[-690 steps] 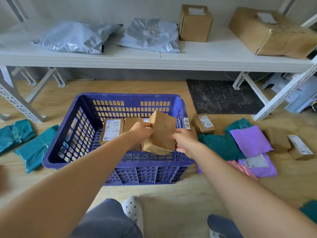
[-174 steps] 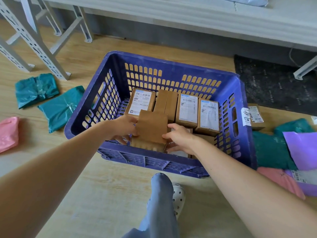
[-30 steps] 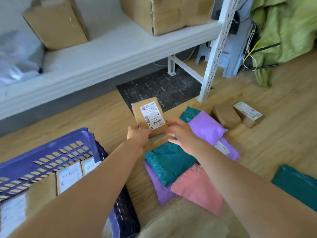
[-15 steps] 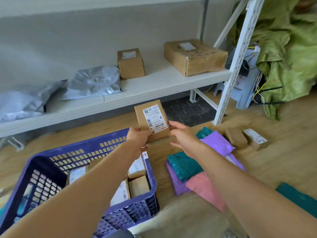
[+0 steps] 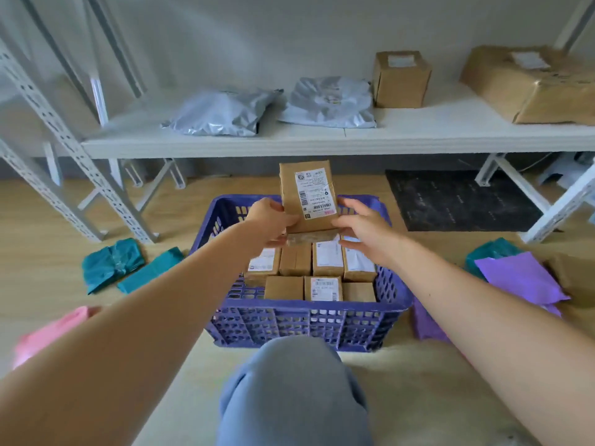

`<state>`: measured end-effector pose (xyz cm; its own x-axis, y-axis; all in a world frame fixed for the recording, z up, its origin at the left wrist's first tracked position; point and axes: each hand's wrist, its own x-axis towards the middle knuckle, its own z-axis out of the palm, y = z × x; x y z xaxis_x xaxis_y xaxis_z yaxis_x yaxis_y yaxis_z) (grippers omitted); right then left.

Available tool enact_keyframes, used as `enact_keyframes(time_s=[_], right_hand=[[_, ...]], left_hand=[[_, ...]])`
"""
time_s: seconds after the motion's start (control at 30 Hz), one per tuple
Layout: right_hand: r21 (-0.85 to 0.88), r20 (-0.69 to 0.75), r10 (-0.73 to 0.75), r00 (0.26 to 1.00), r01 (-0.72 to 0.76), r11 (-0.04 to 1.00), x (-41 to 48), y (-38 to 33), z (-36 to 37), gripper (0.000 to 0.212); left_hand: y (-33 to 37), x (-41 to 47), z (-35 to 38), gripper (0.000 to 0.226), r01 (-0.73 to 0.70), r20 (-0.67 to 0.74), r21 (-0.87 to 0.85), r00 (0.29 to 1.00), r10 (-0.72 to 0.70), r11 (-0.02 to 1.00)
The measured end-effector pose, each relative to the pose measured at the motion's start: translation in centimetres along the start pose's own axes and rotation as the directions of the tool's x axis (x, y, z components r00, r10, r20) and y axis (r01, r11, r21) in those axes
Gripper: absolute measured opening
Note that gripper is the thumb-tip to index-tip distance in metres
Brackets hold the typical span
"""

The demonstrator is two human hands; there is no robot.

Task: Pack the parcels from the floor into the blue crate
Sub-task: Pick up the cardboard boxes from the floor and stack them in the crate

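Labelled box (image 5: 307, 196) coming in off floor (image 5: 450, 365) at right, now hovering over blue crate (image 5: 306, 312), frame centre. Left hand (image 5: 269, 217) gripping it; right hand (image 5: 360, 226) bracing edge, fingers fairly straight. Lowering pending.

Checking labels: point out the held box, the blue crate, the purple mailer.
held box (image 5: 308, 196), head view, on its shipping label.
blue crate (image 5: 306, 326), head view, near wall.
purple mailer (image 5: 518, 278), head view, upper face.

**Colours across the packing floor**

Blue-violet crate (image 5: 309, 320) with slotted walls. Brown cardboard parcel (image 5: 289, 188) with white barcoded label (image 5: 314, 194). Teal mailers (image 5: 112, 263), purple mailer (image 5: 518, 278), pink mailer (image 5: 48, 333) on pale wood floor (image 5: 38, 220). Silver-grey bags (image 5: 222, 114) on white shelf (image 5: 418, 133). Black speckled mat (image 5: 460, 201).
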<state>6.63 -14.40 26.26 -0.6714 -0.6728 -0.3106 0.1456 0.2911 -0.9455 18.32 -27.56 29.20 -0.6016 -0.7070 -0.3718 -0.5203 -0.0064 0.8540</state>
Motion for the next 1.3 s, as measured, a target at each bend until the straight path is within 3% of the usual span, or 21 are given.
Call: enact_keyframes(time_s=[0.13, 0.37, 0.53, 0.67, 0.83, 1.03, 1.3], right_hand=[[-0.018, 0.116, 0.075, 0.99, -0.073, 0.997, 1.5, 0.9, 4.8, 0.053], [-0.098, 0.219, 0.221, 0.95, -0.204, 0.974, 5.4, 4.9, 10.3, 0.075], [-0.113, 0.256, 0.305, 0.917, -0.286, 0.952, 8.2, 8.1, 12.8, 0.073], [-0.123, 0.275, 0.388, 0.88, -0.368, 0.922, 9.9, 10.2, 14.1, 0.072], [-0.187, 0.324, 0.47, 0.821, -0.431, 0.883, 11.7, 12.3, 15.6, 0.067], [-0.21, 0.37, 0.555, 0.745, -0.515, 0.831, 13.0, 14.3, 16.8, 0.055], [-0.238, 0.327, 0.636, 0.699, -0.59, 0.771, 14.1, 15.7, 16.4, 0.044]], left_hand=[[-3.3, 1.4, -4.3, 0.05, 0.033, -0.004, 0.058, 0.999, -0.033, 0.998], [-8.8, 4.8, -7.5, 0.051, 0.162, 0.016, 0.094, 0.986, -0.164, 0.982], [-11.8, 7.6, -7.8, 0.05, 0.265, 0.023, 0.117, 0.963, -0.269, 0.957], [-14.3, 10.2, -7.6, 0.045, 0.314, 0.017, 0.239, 0.945, -0.328, 0.919], [-17.2, 13.0, -7.0, 0.022, 0.376, 0.005, 0.364, 0.914, -0.405, 0.852], [-19.6, 15.0, -6.2, 0.025, 0.373, 0.005, 0.529, 0.897, -0.442, 0.762], [-21.7, 16.3, -5.4, 0.031, 0.388, 0.091, 0.561, 0.849, -0.52, 0.731]])
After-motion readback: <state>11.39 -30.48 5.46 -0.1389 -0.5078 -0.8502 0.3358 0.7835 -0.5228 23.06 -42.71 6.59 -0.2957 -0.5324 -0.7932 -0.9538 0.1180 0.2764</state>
